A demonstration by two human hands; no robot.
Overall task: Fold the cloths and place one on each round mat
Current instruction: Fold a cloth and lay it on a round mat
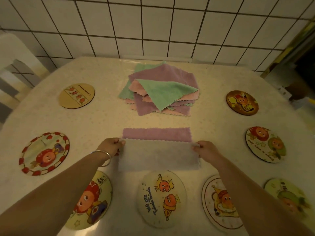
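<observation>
A purple cloth [156, 134] lies on the table in front of me, its near half turned over so the pale underside [158, 156] faces up. My left hand [111, 147] pinches the left corner of that folded edge and my right hand [205, 149] pinches the right corner. Behind it sits a loose pile of cloths [160, 92] in green, pink and purple. Several round picture mats ring the table, among them one with two orange figures [162, 198] just below the cloth, one at near left [90, 200] and one at near right [221, 203]. No mat has a cloth on it.
More mats lie at mid left [45, 153], far left [76, 95], far right [242, 102], mid right [265, 144] and at the near right edge [288, 196]. A white tiled wall [153, 26] stands behind the table. A pale chair [15, 53] is at the far left.
</observation>
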